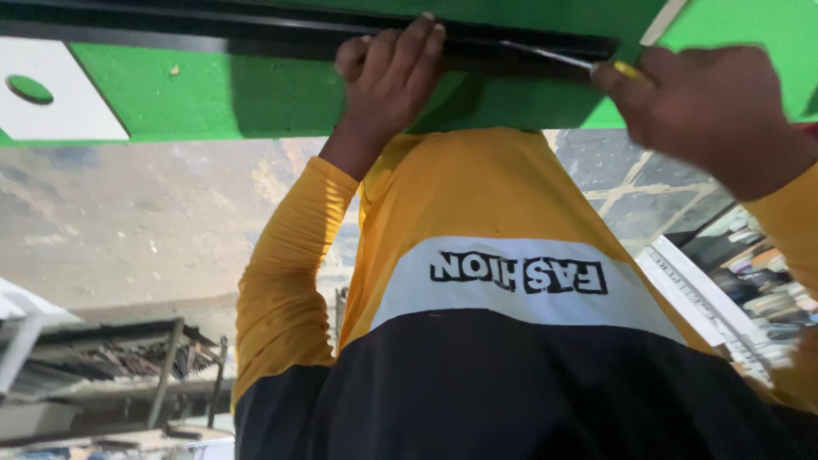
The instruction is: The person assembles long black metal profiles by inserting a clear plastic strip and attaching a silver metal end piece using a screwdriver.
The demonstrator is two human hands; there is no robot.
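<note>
The person wears a long-sleeved top, mustard yellow over the shoulders and both sleeves [281, 281]. A white band with black block lettering [520, 277] crosses the chest, and below it the cloth is black [511, 392]. Both hands are bare.

A white band [520, 285] with heavy black printed letters runs across the chest of the person's yellow and black shirt [477, 196], between the yellow upper part and the black lower part; it is a long strip, slanting a little, and the letters read upside down from this view. At the left edge of the green board [221, 94] lies a flat white panel [64, 94] with a slanted right side and a round hole showing green. No packages or screens can be made out
</note>
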